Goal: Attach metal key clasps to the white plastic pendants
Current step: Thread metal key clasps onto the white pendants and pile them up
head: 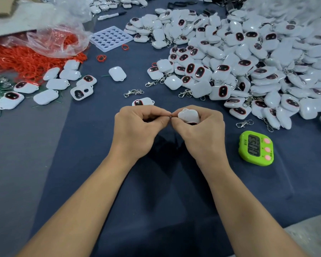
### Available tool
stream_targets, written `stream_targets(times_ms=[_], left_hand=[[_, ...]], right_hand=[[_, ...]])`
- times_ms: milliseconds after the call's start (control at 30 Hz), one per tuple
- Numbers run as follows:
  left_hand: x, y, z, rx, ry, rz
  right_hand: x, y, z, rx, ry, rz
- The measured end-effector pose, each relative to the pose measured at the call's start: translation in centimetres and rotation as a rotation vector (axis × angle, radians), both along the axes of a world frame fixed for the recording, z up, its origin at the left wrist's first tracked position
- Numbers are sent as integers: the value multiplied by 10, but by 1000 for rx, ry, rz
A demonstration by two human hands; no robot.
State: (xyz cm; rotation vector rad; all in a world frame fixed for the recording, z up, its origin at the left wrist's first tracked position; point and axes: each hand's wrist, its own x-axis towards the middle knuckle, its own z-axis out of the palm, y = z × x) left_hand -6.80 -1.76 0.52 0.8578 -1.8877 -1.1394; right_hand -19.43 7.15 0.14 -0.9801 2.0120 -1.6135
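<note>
Dark blue cloth-covered table (93, 145), worker's view down both bare forearms. Both hands are raised just above the cloth at centre, knuckles up, wrists angled inward, fingertips meeting.

Left hand (137, 123): fingers curled, thumb and forefinger pinch a metal key clasp (170, 117). Only a small dark metal tip shows between the fingertips; the rest is hidden in the hand.

Right hand (200, 128): fingers curled round a white plastic pendant (188, 115), thumb below, forefinger over the top. White back faces up, and a sliver of the dark red-rimmed face shows underneath. Its left end points at the clasp tip, touching or nearly so. Long axis looks roughly left-right, but fingers cover too much to be sure.

Around:
- big heap of pendants (248, 62) at right, many with clasps on
- green digital timer (256, 148) right of the hands
- loose clasp (133, 93) and one single pendant (143, 102) just behind the hands
- another clasp (244, 123) near the timer
- red rings (26, 58) spilling from a plastic bag at far left
- white moulded tray (111, 38) behind
</note>
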Motion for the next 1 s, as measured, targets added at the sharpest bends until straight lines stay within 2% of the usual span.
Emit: stream_targets(times_ms=[67,200,267,567,800,1000], left_hand=[[1,1,0,7,3,-12],[2,8,2,-202,-60,24],[3,8,3,-245,-72,19],[2,7,2,-126,-79,-12],[3,1,5,11,-40,-145],[4,0,5,50,-30,-202]], right_hand=[[0,0,0,2,-24,15],[-3,-1,0,-29,-99,36],[-4,0,0,-52,-119,48],[-5,2,0,-110,-156,88],[-6,5,5,-120,-201,144],[-11,8,4,-119,-226,223]])
